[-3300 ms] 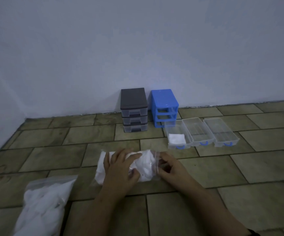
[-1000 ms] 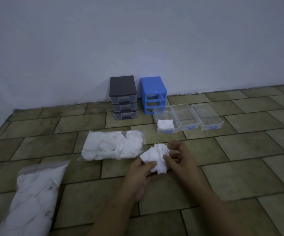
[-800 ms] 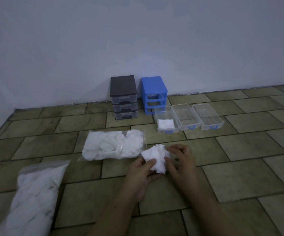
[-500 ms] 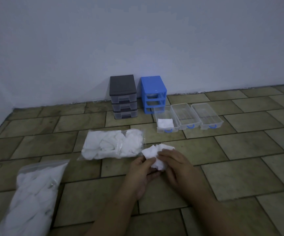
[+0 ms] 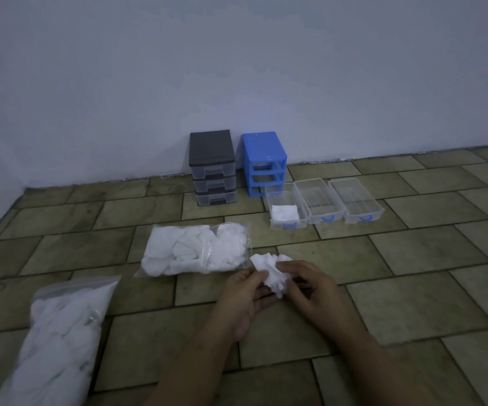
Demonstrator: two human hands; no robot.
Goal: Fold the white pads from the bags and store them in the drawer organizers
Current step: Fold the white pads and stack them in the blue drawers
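Observation:
A crumpled white pad (image 5: pixel 270 272) is pinched between my left hand (image 5: pixel 244 297) and my right hand (image 5: pixel 310 287) just above the tiled floor. Left of it lies a clear bag (image 5: pixel 197 249) stuffed with white pads. A second full bag (image 5: pixel 61 341) lies at the lower left. Three clear drawers stand pulled out on the floor: the left drawer (image 5: pixel 286 227) holds one folded pad (image 5: pixel 284 213), the middle drawer (image 5: pixel 320 205) and the right drawer (image 5: pixel 357 202) hold nothing. Behind them stands the blue organizer frame (image 5: pixel 263 161).
A dark grey organizer (image 5: pixel 212 167) with three clear drawers shut stands left of the blue one, both against the white wall (image 5: pixel 236 68). Another wall closes the far left. Bare tiles stretch to the right of my hands.
Both hands left the bag and pulled a white pad out of it. Over the last second they have kept working the crumpled pad, my right fingers shifting over it.

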